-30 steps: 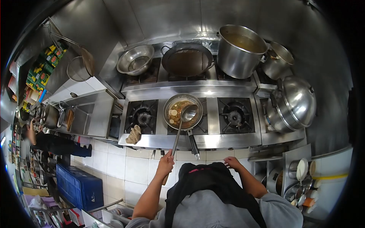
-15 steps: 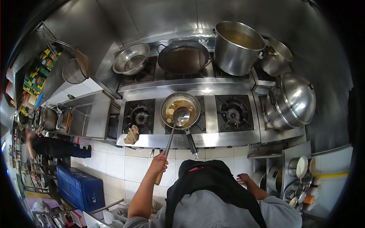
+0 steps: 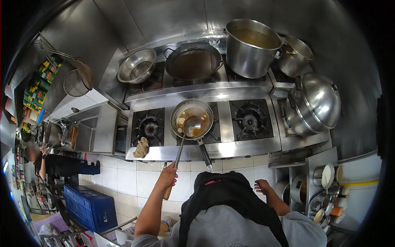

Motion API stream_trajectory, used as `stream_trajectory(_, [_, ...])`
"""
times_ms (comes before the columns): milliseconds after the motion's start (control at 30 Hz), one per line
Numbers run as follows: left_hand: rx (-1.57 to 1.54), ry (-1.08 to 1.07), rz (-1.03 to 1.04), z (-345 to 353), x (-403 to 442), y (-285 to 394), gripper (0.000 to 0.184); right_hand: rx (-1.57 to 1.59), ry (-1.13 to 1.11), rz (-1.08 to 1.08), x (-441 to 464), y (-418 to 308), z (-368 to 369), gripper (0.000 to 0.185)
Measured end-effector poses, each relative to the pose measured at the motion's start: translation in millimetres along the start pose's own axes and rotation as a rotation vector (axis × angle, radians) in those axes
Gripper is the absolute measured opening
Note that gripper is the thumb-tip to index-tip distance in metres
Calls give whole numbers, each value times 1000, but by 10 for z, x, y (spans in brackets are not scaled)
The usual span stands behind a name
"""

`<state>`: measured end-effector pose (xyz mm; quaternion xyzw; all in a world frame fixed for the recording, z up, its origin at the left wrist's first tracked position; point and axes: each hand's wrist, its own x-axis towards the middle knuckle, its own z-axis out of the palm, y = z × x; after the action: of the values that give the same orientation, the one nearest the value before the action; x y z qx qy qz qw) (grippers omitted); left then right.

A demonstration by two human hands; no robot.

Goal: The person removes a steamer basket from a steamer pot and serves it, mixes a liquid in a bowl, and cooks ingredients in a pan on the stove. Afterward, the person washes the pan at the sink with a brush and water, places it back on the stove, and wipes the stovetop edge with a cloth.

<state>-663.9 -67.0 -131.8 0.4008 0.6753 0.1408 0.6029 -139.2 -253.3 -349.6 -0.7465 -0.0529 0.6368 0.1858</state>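
My left hand [image 3: 167, 177] is wrapped around the wooden grip of a long metal ladle [image 3: 180, 151]. The ladle's bowl sits in a round frying pan [image 3: 210, 112] on the front middle burner. Brownish soup with pale round slices and small cubes [image 3: 181, 121] lies in the pan. The pan's black handle [image 3: 204, 153] points toward me, and neither hand touches it. My right hand [image 3: 262, 186] hangs beside my body near the front of the stove, its fingers loosely apart and holding nothing.
A crumpled cloth [image 3: 141, 147] lies on the stove's front left edge. At the back stand a metal bowl [image 3: 137, 66], a dark wok [image 3: 193, 61] and a large stockpot [image 3: 249, 55]. A domed steamer [image 3: 314, 103] is on the right. Far left, another person [image 3: 61, 164] stands near a blue crate [image 3: 88, 208].
The ladle's bowl has shifted slightly left and lower in the pan, with my left hand moving a little left. My right hand has come slightly forward. The other person's arms have changed position.
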Motion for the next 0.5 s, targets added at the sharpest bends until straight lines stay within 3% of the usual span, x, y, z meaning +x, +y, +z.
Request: stream_trajectory(500, [-12,-51,-64,105,-95,265,47,6,2,96,59,368,-167,23])
